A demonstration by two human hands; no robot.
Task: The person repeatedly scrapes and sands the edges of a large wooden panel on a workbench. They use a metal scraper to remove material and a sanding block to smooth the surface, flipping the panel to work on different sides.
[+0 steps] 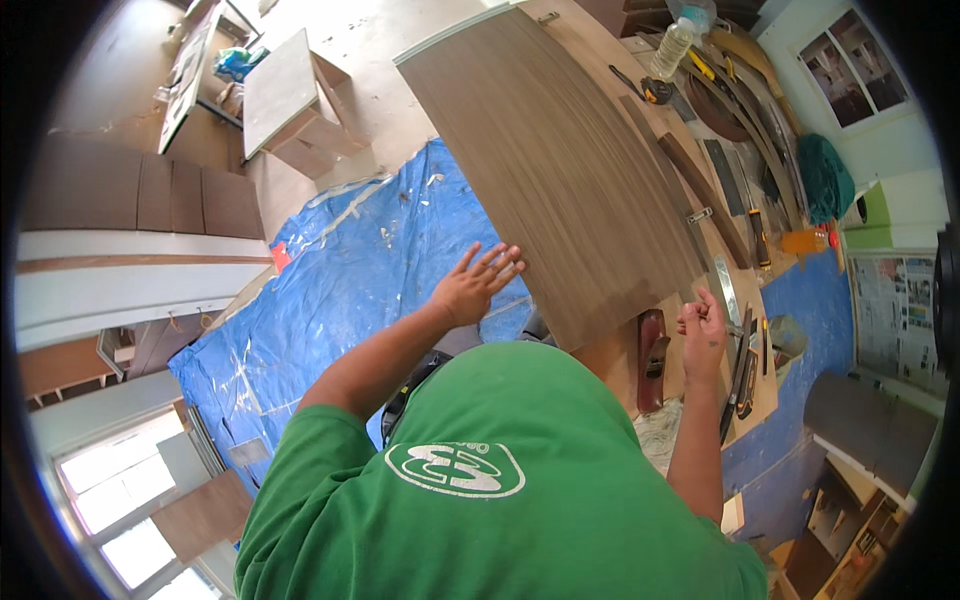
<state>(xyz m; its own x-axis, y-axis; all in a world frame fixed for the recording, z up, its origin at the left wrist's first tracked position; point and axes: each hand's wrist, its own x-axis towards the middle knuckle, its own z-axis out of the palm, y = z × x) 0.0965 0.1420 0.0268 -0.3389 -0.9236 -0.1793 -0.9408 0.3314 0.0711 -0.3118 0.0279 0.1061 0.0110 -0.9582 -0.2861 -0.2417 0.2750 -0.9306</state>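
A long brown wood-grain panel (560,160) lies slantwise across the workbench, its left edge over the blue sheet. My left hand (478,288) is open, fingers spread, with its fingertips at that left edge; whether they press on it I cannot tell. Off the panel's near right corner, my right hand (703,328) has its fingers curled in, the index finger less bent. Anything inside those fingers is hidden. Just beyond it lies a flat metal strip (725,285). A dark red hand plane (652,360) rests on the bench to its left.
Along the bench's right side lie a handsaw (757,238), a tape measure (656,91), brown strips (703,200) and a clear bottle (675,48). An orange bottle (805,241) is farther right. Blue sheeting (340,270) covers the floor at left, near a small wooden cabinet (290,100).
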